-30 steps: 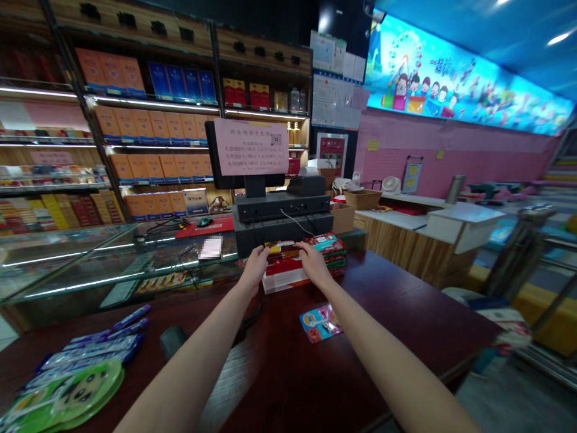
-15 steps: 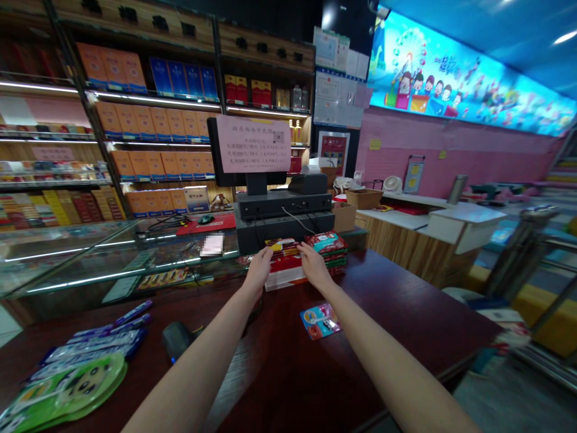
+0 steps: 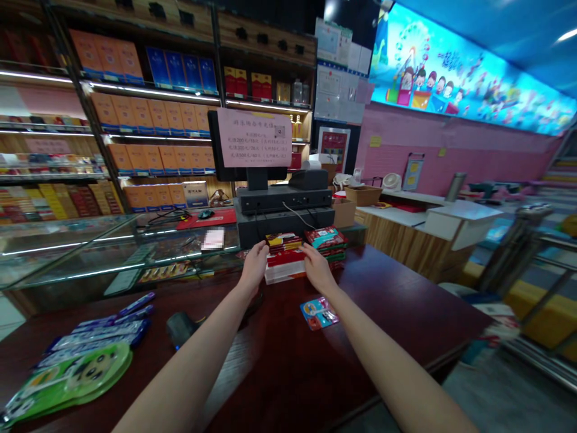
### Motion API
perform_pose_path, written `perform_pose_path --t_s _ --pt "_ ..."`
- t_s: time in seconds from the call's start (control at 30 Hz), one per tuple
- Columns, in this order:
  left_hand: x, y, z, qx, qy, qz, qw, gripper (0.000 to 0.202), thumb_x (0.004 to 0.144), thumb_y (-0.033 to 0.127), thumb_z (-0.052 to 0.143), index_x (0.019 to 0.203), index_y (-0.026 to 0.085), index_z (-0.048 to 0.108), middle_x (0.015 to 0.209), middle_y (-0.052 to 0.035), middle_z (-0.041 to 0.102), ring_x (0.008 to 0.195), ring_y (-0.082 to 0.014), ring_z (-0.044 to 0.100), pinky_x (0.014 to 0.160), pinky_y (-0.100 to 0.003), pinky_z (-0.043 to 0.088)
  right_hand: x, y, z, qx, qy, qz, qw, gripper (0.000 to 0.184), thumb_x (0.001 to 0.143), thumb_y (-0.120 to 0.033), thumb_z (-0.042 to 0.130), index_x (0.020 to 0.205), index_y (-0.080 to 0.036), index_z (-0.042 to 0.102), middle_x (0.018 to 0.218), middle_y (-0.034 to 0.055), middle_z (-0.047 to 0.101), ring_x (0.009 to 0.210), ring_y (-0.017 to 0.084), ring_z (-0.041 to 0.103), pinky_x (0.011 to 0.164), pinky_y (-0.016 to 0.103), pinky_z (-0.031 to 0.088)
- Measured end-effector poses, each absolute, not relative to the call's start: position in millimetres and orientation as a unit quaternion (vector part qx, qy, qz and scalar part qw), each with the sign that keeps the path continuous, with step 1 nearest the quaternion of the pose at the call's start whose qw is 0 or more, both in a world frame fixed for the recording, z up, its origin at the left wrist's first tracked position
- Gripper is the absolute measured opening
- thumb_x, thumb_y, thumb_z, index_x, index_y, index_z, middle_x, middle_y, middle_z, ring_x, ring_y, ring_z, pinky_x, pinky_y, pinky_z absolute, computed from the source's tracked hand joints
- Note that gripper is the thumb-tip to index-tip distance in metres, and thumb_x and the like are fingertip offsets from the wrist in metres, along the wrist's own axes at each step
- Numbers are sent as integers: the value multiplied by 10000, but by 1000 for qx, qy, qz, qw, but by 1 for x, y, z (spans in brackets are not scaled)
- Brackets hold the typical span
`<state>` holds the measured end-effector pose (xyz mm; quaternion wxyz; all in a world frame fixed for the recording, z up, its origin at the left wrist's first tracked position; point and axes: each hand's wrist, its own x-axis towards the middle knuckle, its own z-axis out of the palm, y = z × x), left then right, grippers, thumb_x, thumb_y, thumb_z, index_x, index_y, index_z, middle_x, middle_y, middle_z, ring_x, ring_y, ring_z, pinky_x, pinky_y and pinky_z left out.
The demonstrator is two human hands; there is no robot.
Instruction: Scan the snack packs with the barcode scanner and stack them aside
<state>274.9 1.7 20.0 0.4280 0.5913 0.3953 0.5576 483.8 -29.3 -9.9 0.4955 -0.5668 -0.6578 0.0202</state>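
A stack of red and yellow snack packets point(image 3: 283, 243) sits on top of red-and-white boxes point(image 3: 285, 270) at the far side of the dark wooden counter. My left hand point(image 3: 255, 260) presses on the left end of the stack, fingers curled along its side. From the right end, my right hand point(image 3: 315, 261) grips the same packets, thumb and fingers bent at the edge. Between them the packets lie level. Just right of my right hand is another pile of red, green and teal snack packets point(image 3: 327, 238). A blue blister-card packet point(image 3: 319, 313) lies nearer, by my right forearm.
A barcode scanner point(image 3: 181, 329) lies left of my left forearm. Purple snack packs point(image 3: 103, 328) and green panda-face packs point(image 3: 85, 382) spread at the left. Behind the stack stands a cash-register base point(image 3: 283, 204) with a monitor; a glass showcase point(image 3: 112, 249) adjoins at left.
My hands have drawn slightly apart to the two ends of the stack, and more of the yellow-topped packets shows between them. The view has shifted slightly.
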Motion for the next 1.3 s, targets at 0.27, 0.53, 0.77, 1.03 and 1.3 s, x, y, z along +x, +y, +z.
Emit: perform_pose_path --t_s 0.27,0.53,0.77,1.03,1.3 --pt "238 -20 31 598 444 536 398 360 859 325 558 1166 186 685 1211 -111 706 1122 -238 635 982 -382 478 466 -46 -35 -576 -660 41 480 452 856 -51 423 1179 -154 720 1367 140 631 1290 220 581 1160 427 385" --pt "178 -32 32 647 458 511 331 267 797 307 567 968 213 749 984 -44 762 963 -230 664 946 -366 482 425 -50 -34 -548 -698 63 457 433 851 -61 438 1162 -173 719 1302 130 670 1232 219 612 1137 450 401" --pt "124 -36 20 662 507 473 285 234 774 269 565 916 230 747 961 -32 767 923 -229 686 920 -352 498 385 -45 -36 -514 -720 87 458 405 867 -95 430 1147 -153 717 1247 136 688 1191 226 628 1123 446 418" --pt "60 -40 7 657 551 453 243 202 728 286 603 860 255 752 880 -19 768 883 -246 694 899 -363 508 337 -38 -37 -499 -740 114 437 419 858 -96 419 1144 -168 717 1276 116 680 1233 220 607 1147 447 400" --pt "-2 -43 0 630 609 434 209 214 683 307 621 842 264 758 883 -16 782 890 -256 707 907 -360 512 301 -39 -33 -470 -764 136 421 393 867 -105 438 1121 -186 726 1252 98 692 1203 213 623 1124 430 430"
